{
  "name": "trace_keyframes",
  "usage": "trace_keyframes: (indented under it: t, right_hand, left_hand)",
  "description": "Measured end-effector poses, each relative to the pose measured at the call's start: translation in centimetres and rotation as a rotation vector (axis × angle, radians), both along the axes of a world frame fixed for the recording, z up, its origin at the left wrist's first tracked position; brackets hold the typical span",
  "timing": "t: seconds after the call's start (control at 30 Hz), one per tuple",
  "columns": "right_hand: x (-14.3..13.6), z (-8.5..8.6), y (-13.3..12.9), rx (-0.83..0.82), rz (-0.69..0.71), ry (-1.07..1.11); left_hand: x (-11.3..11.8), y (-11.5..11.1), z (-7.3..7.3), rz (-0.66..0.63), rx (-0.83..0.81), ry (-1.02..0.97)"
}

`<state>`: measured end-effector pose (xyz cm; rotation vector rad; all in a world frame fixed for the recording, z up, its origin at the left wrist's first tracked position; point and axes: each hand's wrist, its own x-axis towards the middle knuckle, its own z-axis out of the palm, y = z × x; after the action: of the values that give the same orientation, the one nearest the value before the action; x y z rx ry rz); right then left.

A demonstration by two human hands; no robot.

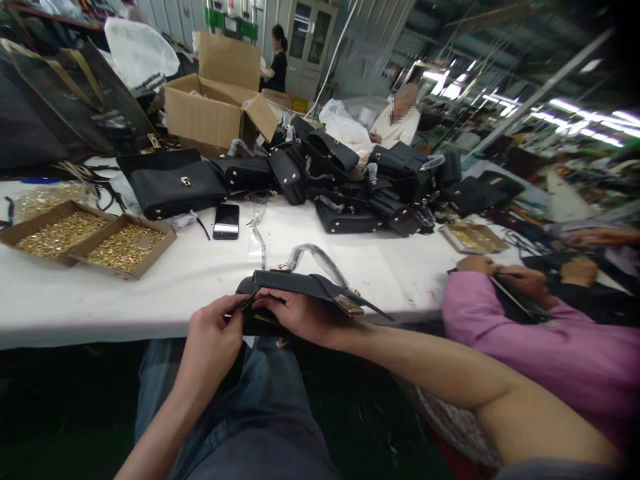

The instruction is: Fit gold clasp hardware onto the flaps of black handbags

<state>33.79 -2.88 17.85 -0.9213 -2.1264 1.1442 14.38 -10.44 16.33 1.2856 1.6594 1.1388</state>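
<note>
Black, smooth and leather-like, the handbag [295,285] lies at the near edge of the white-covered bench [100,307], partly over it and above the person's jeans [275,393]. The left hand [215,337] comes in from the left, its thumb and fingers pinched together on the bag's edge beside the opening. The right hand [310,321] reaches in beneath the raised upper panel, fingers bent inward close to the left ones; their tips are partly hidden, so whether they pinch anything cannot be told. With a hand on either side of the opening, the soft body is probably kept steady and the gap accessible; the near edge likely suits close finger work.

The bag's strap [325,260] arches out on the far side, where it seems to be out of the fingers' way. Its clear wrapping presumably guards the surface against scuffs.

To the left, two shallow cardboard trays [156,257] hold many small gold-coloured fittings [120,248]; the low walls probably keep the loose pieces together and easy to pick up. A phone [227,222] lies flat just right of them. Farther back, more black handbags [173,183] are heaped across the bench, perhaps to leave the near strip for handling. On the right, a co-worker's pink sleeve [480,327] reaches toward another dark item.
</note>
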Motion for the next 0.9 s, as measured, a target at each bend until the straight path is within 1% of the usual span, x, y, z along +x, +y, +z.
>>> trace_keyframes:
  t: [0.07, 0.2, 0.3, 0.4, 0.47, 0.57, 0.67, 0.9]
  right_hand:
    - [0.0, -0.2, 0.2, -0.001, 0.004, 0.004]
    - [0.1, -0.5, 0.4, 0.009, 0.006, -0.018]
    - [0.3, -0.5, 0.1, 0.027, 0.020, -0.008]
    - [0.4, -0.4, -0.3, 0.058, 0.046, -0.029]
    - [0.4, -0.5, -0.4, 0.074, 0.053, -0.053]
    - [0.5, -0.6, -0.5, 0.081, 0.043, -0.065]
    - [0.5, -0.8, -0.5, 0.070, 0.040, -0.059]
    - [0.3, -0.7, -0.3, -0.017, -0.014, -0.072]
  left_hand:
    - [-0.1, 0.0, -0.1, -0.007, 0.025, -0.017]
    - [-0.1, -0.2, 0.1, -0.073, 0.072, -0.043]
    - [-0.2, -0.3, 0.3, -0.113, 0.096, -0.049]
    - [-0.2, -0.5, 0.3, -0.143, 0.113, -0.051]
    - [-0.2, -0.6, 0.1, -0.118, 0.100, -0.060]
    - [-0.3, -0.5, -0.3, -0.050, 0.033, -0.068]
    - [-0.5, -0.5, -0.6, -0.038, -0.016, -0.067]
    - [-0.2, -1.0, -0.9, 0.004, 0.048, -0.034]
